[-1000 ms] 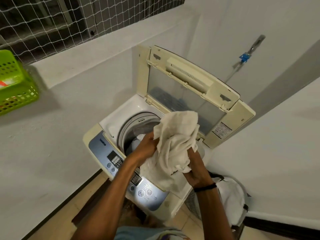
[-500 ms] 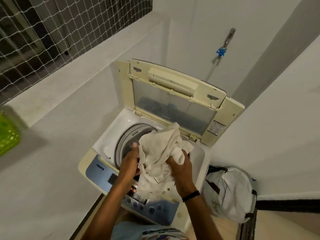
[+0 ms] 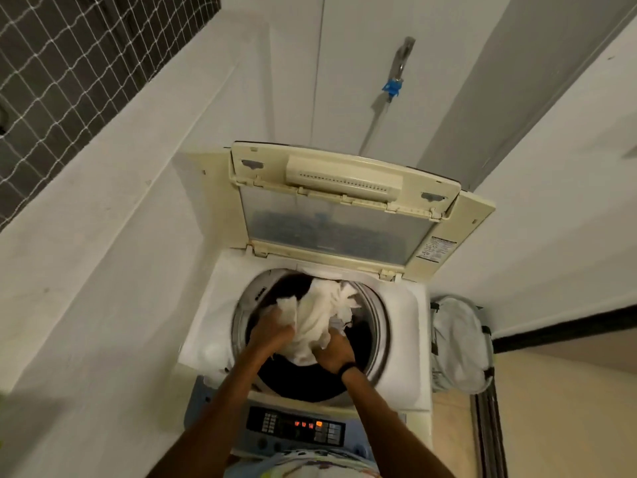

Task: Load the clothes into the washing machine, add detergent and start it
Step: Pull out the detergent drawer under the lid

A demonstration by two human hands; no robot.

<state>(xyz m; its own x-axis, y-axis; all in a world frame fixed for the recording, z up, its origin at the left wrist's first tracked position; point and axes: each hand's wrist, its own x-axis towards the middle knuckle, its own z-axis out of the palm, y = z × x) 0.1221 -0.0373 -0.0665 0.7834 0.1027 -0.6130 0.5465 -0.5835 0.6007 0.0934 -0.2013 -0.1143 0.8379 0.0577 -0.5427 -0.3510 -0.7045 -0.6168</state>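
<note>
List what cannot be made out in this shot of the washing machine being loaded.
Head view only:
- Drum interior: dark, and covered by the white cloth and both hands; other clothes inside cannot be judged.
- Left hand and right hand: fingers buried in the cloth.
- Control panel: orange digits lit, labels too small and blurred.
- Lid sticker: text too small.
- Laundry bag: contents hidden by its fabric.
- Detergent: none in frame.

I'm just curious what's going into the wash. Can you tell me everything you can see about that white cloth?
The white cloth is a soft, crumpled bundle with deep folds, plain and unpatterned, like towel or cotton fabric. It sits in the round mouth of the washing machine drum, partly over the dark inside. The left hand grips its left side and the right hand its lower right edge. What kind of garment it is cannot be told.
</note>
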